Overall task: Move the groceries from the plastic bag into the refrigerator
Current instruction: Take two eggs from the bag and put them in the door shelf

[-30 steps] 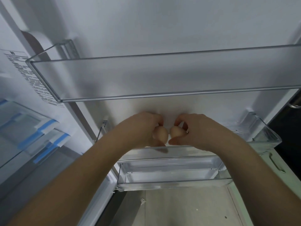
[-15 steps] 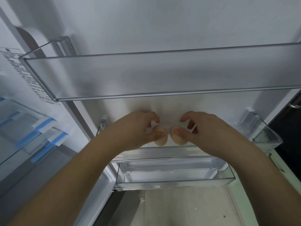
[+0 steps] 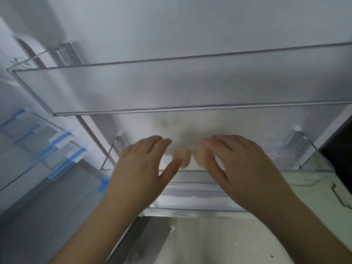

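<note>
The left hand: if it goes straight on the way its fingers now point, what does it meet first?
Probably the left egg, which lies just off the left hand. The fingers point up and right, perhaps passing above it to the white door liner; depth is unclear.

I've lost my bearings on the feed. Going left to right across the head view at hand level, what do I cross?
Blue tape on the fridge shelves → left hand → left egg → right egg → right hand → right end of the clear door bin.
</note>
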Action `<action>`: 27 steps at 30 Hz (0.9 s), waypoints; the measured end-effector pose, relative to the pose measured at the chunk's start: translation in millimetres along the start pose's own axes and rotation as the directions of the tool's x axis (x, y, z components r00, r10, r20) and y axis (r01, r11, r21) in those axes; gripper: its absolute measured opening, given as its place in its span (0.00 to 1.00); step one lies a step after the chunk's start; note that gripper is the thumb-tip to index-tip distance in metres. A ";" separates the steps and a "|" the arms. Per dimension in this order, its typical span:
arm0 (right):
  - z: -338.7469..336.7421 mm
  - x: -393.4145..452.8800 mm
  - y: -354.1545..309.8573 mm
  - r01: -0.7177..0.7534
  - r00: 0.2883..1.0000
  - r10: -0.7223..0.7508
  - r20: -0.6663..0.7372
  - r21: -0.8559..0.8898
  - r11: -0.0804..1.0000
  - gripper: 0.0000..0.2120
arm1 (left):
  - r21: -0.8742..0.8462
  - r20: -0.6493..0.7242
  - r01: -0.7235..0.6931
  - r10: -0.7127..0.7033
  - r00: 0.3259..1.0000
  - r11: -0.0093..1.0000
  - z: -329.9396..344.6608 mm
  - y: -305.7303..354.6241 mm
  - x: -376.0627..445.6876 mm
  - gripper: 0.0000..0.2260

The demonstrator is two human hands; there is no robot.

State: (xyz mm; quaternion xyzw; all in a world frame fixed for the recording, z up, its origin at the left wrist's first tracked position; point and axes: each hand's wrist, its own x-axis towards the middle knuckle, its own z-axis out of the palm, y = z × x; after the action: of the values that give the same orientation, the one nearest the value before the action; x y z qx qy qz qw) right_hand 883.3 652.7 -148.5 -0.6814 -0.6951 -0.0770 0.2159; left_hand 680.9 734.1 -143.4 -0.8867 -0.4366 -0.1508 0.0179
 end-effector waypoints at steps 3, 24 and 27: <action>2.7 -7.3 -5.6 -0.014 1.000 0.014 -0.007 -0.034 0.999 0.23 | 0.040 0.024 0.015 -0.016 1.000 0.999 -0.5 5.0 -12.1 0.27; -14.6 -147.2 -143.3 -0.309 0.950 0.284 -0.133 -0.241 0.920 0.27 | -0.035 -0.107 -0.258 0.253 0.961 0.966 -19.8 -21.9 -146.8 0.28; -20.1 -180.0 -164.6 -0.378 0.926 0.360 -0.114 -0.282 0.882 0.27 | -0.080 -0.077 -0.314 0.308 0.948 0.946 -20.5 -15.5 -168.7 0.27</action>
State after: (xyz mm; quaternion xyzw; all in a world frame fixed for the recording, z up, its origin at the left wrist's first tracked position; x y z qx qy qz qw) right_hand 722.0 470.3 -172.6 -0.8233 -0.5265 -0.1584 0.1411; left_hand 566.9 610.6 -173.1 -0.9391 -0.2834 -0.1937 0.0149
